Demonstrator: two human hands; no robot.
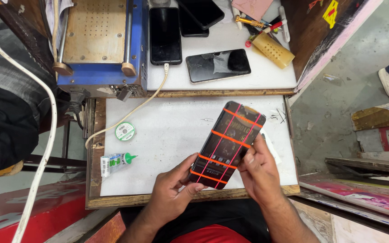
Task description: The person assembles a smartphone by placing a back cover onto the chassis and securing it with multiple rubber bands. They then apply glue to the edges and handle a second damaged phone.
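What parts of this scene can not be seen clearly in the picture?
- Head view: lower corner of the banded phone, covered by the left hand.
- Its right edge, covered by the right hand.
- Blue machine, cut off by the top edge.
- Print on the green-capped tube, too small.

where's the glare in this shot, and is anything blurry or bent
Head view: even, soft light with faint shadows. Glare sits on the cracked phone at the back. The banded phone held by the left hand and right hand is sharp. The white cable curves at the left edge, suggesting wide-angle distortion.
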